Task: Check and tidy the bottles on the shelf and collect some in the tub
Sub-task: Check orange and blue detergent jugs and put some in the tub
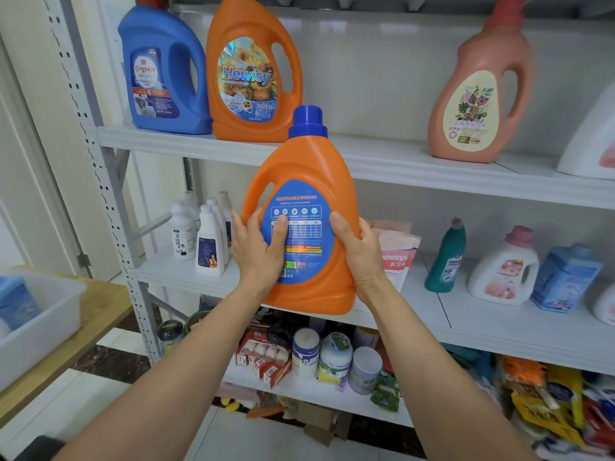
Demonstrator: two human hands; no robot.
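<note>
Left grip (260, 251) and right grip (360, 252) clasping upright orange bottle (309, 161), blue back label facing, before shelf (416, 171)

Glossy orange plastic bottle (306, 227) with smooth blue paper label (299, 231), matt grey metal shelf (432, 168), translucent plastic tub (43, 314)

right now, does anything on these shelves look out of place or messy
No spill or damage shows. The top shelf has a wide gap between the Hewisy bottle and the pink bottle, and packets lie in a loose heap at lower right.
</note>
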